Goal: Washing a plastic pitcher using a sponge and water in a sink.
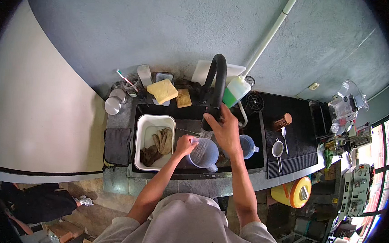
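Note:
My left hand (185, 145) grips the rim of a translucent plastic jug (206, 154) tilted in the black sink (194, 124). Above it, my right hand (226, 131) is closed around the head of a black faucet (218, 78), and water sprays from it into the jug. A second translucent blue jug (247, 147) stands in the sink, right of my right wrist. At the sink's left sits a white plastic basin (137, 141) with brown cloths (162, 141) in it.
Yellow sponges (163, 91), jars (113, 105) and a bottle of green liquid (237, 90) line the back edge. A copper-coloured cup (283, 121), a spoon (284, 140) and a strainer (278, 149) lie on a black mat at right. A folded dark cloth (117, 147) lies left.

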A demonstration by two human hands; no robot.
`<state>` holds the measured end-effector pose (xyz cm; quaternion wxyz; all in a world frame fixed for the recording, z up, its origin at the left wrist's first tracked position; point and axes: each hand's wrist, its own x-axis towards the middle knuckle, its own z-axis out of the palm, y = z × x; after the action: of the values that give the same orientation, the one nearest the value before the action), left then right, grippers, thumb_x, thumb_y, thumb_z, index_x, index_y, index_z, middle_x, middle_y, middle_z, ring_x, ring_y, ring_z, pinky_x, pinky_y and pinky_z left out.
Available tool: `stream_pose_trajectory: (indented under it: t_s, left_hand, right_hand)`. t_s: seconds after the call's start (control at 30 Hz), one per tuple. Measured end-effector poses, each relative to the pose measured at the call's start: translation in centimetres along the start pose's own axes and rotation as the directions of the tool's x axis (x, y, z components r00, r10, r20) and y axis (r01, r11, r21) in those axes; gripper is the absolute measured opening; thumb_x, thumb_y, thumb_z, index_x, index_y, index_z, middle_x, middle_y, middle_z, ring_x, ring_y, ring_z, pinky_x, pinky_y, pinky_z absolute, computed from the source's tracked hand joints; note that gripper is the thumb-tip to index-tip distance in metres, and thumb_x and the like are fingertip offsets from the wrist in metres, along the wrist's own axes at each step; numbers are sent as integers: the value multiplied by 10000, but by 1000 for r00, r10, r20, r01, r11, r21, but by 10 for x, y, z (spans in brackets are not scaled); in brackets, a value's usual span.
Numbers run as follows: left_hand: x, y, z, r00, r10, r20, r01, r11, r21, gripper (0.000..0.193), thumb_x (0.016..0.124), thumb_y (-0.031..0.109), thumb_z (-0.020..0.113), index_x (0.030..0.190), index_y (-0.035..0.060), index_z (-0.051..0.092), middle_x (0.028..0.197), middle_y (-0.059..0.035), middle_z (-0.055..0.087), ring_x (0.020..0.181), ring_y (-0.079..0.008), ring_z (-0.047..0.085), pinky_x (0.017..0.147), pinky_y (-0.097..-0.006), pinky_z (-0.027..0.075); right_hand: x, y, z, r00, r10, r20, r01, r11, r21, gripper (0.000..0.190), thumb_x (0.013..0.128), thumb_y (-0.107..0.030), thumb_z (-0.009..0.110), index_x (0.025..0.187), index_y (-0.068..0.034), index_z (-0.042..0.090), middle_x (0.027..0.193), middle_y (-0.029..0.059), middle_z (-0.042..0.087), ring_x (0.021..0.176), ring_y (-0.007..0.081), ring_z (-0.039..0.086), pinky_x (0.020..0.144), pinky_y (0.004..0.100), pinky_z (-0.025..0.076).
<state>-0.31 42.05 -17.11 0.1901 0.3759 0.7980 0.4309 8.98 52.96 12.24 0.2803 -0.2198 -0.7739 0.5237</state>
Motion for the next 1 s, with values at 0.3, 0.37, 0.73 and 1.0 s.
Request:
stream_pose_trajectory:
  t_s: [0.3, 0.37, 0.73, 1.0]
  left_hand:
    - [-8, 5, 10, 1000, -20, -18, 19, 997, -71, 280, 931, 325, 686, 839, 68, 747, 736, -187, 705, 731, -417, 701, 644, -507, 537]
    - [-6, 3, 16, 997, 69, -28, -69, 997, -21, 314, 957, 292, 631, 790, 35, 698, 758, -202, 705, 750, -435, 697, 671, -530, 548]
    - [-3, 32, -9, 997, 50, 65, -36, 979, -202, 222, 894, 250, 737, 894, 28, 735, 811, -182, 733, 781, -357, 739, 682, -434, 567]
    - [-1, 26, -13, 999, 13, 52, -6, 991, -131, 336, 746, 300, 868, 773, 14, 695, 650, -143, 672, 595, -301, 677, 572, -417, 506]
  right_hand:
    - [-11, 72, 18, 981, 174, 84, -132, 921, -366, 415, 787, -221, 847, 1056, 1, 623, 791, 141, 651, 682, 212, 611, 664, 388, 489]
    - [-20, 105, 26, 989, 114, 90, -73, 926, -369, 405, 791, -214, 840, 1047, 2, 613, 782, 156, 646, 679, 234, 613, 665, 396, 498]
    - [-19, 120, 19, 976, 175, 130, -110, 910, -400, 588, 763, -272, 837, 1213, 20, 597, 907, 247, 705, 877, 437, 702, 733, 468, 534]
    - [-31, 122, 24, 973, 141, 184, -113, 981, -155, 565, 739, -305, 874, 1135, 8, 619, 861, 194, 692, 766, 349, 683, 693, 425, 521]
